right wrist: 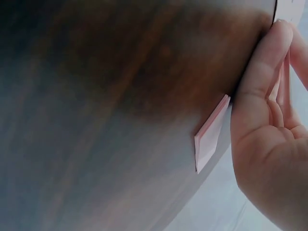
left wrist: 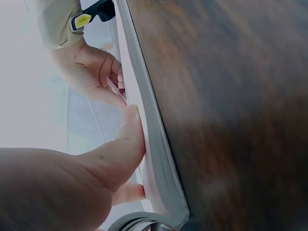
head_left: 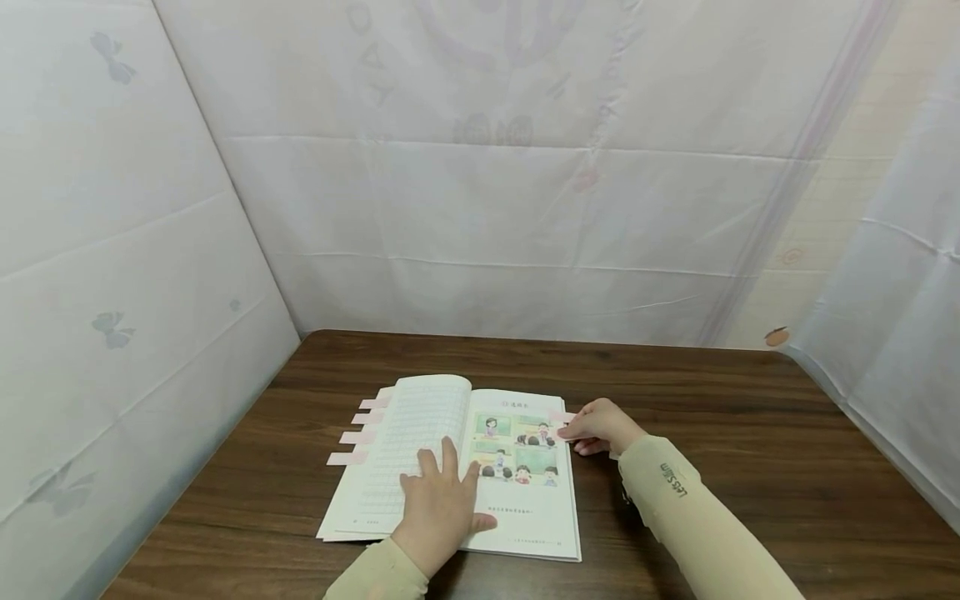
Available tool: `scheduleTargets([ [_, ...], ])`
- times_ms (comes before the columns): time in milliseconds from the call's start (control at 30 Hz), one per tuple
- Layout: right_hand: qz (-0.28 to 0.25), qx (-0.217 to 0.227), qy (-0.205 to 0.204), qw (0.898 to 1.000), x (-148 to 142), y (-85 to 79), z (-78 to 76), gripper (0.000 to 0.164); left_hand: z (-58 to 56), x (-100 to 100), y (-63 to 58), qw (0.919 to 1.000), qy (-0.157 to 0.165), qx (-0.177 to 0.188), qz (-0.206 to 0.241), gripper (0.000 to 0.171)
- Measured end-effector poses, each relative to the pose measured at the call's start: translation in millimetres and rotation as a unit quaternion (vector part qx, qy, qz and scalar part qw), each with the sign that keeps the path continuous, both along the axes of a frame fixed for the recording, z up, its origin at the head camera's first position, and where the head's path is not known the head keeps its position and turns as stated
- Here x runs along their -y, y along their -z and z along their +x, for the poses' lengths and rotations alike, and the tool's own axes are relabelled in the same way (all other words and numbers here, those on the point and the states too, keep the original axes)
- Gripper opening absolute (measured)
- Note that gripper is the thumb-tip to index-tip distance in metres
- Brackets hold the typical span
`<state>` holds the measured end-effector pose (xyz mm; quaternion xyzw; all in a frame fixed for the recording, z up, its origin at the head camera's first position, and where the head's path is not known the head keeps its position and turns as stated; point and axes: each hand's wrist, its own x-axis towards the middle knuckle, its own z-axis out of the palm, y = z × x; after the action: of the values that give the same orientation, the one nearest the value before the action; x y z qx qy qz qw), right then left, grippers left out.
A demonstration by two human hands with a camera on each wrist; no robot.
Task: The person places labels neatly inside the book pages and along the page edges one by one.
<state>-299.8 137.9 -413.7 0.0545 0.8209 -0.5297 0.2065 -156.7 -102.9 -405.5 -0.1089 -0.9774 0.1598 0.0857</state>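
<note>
An open workbook lies on the table, a ruled grid page on its left and a page of coloured cartoon panels on its right. My left hand rests spread over the lower middle, across the fold, its thumb on the right page. At the right page's outer edge, my right hand pinches a pink sticky tab between thumb and fingers. Just above those fingers, another pink tab sticks out from the edge; the right wrist view shows layered pink tabs there.
Several pink tabs stick out in a staggered row from the book's left side. Dark wood-grain table surrounds the book. White patterned sheets hang behind and at both sides of the table.
</note>
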Motion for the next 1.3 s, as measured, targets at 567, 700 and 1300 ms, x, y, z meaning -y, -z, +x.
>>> scheduleTargets([
  [567,0.028,-0.014,0.001,1.000,1.8,-3.3,2.0,0.013,-2.7,-1.0,1.3,1.0000,0.002,-0.004,0.003,0.077],
  [700,0.032,-0.016,-0.002,0.999,0.6,-5.5,4.4,0.012,-3.2,-1.3,1.4,1.0000,0.003,-0.007,0.002,0.077],
  [1300,0.179,-0.145,-0.036,0.973,-28.7,-13.9,19.2,0.020,-1.7,-1.0,0.7,1.0000,-0.001,-0.002,-0.008,0.076],
])
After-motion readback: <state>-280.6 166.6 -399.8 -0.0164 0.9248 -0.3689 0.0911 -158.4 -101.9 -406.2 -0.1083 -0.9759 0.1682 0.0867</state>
